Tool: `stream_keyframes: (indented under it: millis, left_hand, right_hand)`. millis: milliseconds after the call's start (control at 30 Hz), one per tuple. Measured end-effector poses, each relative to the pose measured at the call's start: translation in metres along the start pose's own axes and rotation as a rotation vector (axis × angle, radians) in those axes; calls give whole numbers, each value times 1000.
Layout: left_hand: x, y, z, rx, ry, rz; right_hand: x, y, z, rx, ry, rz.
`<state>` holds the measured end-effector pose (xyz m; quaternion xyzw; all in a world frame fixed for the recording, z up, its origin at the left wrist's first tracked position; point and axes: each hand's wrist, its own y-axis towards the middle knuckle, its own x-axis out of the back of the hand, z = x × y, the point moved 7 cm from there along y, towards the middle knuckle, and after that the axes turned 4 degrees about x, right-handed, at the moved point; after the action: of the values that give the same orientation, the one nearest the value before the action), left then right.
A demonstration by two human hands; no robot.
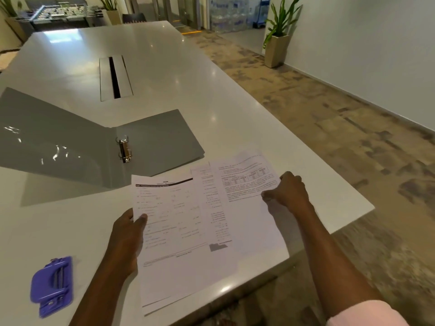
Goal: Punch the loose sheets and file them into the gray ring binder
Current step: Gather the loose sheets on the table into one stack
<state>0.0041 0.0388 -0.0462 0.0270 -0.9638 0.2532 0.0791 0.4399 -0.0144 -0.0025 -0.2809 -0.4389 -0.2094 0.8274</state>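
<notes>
Several printed loose sheets [188, 222] lie fanned out near the front edge of the white table [164, 74]. My left hand [128, 236] grips the left edge of the nearest sheet, thumb on top. My right hand [288, 192] pinches the right edge of the farthest sheet. The gray ring binder [77, 142] lies open and flat behind the sheets to the left, its metal rings [124, 149] standing upright at the spine. A purple hole punch [53, 285] sits at the front left, apart from both hands.
A cable slot [115, 77] runs down the table's middle. The table's right edge drops to patterned carpet [329, 142]. A potted plant [279, 41] stands by the right wall. A foosball table [63, 14] is at the far end.
</notes>
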Motion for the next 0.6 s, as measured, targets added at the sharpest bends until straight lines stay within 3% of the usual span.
stream_keyframes:
  millis: [333,600]
  left_hand:
    - [3,0,4,25,-26,10]
    - [10,1,5,28,-58,8]
  right_hand:
    - [14,17,-23,-16,479,-2]
    - [34,10,-18,-3,610,101]
